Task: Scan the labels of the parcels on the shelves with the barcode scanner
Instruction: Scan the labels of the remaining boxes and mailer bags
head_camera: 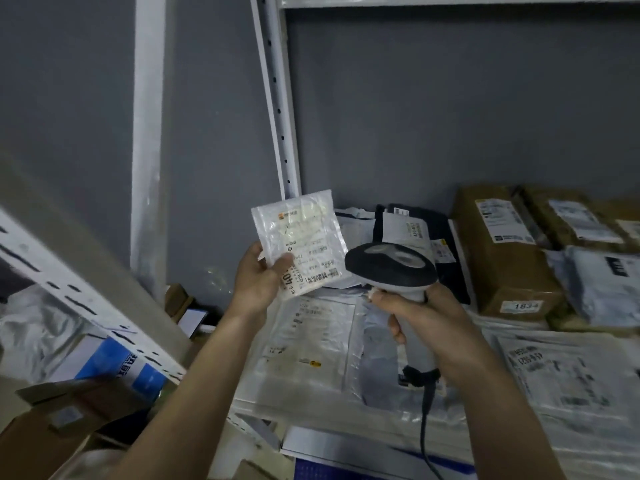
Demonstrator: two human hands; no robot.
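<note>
Up in front of the shelf, a small clear plastic parcel (300, 244) with a printed white label was held in the air, tilted, its label side facing the camera. Its lower left corner was pinched by the left hand (259, 280), thumb on the front and fingers curled behind. Just to the right of it, close but not touching, sat the dark head of the barcode scanner (391, 263), whose white handle was wrapped in the right hand (420, 317); a black cable ran down from the base of the handle. Below both hands the white shelf (332, 445) carried flat clear mailers (311, 344) with labels facing up. Further back lay a dark bag (419, 233) with a white label, and to the right a brown cardboard box (502, 251) marked 1834 beside a grey poly bag (602, 282). Behind stood the white perforated upright (278, 98) against a grey wall. At lower left a blue and white box (121, 363) lay under another rack.
</note>
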